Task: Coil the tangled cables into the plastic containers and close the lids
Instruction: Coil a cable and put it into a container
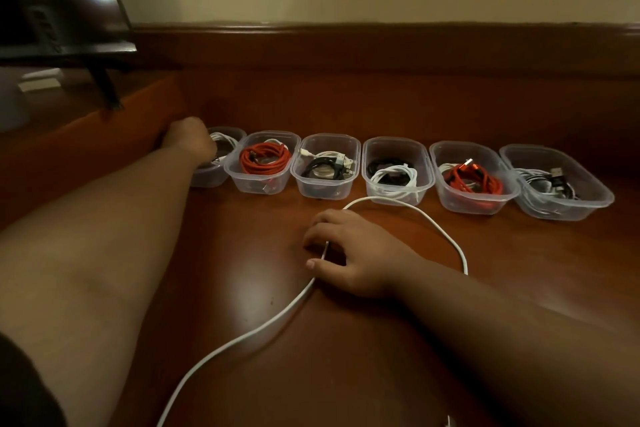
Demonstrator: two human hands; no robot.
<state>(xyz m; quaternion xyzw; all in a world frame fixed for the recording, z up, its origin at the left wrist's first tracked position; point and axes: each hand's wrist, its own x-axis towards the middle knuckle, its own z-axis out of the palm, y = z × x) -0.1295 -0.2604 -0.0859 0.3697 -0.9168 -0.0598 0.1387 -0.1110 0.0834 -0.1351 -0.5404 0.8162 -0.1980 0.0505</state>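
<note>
Several clear plastic containers stand in a row across the wooden table, all without lids, each holding coiled cables. My left hand (189,136) reaches over the leftmost container (211,174) and its fingers are down among the white cable there; its grip is hidden. The container beside it (262,163) holds a red coil. A long loose white cable (277,314) runs from the near edge, under my right hand (349,250), and loops round behind it. My right hand pinches this cable between thumb and fingers on the tabletop.
Further containers (325,166), (398,168), (472,177), (557,182) sit to the right with black, white and red cables. A dark monitor (59,0) on a stand is at the back left. A raised wooden ledge (346,42) runs along the wall. No lids in view.
</note>
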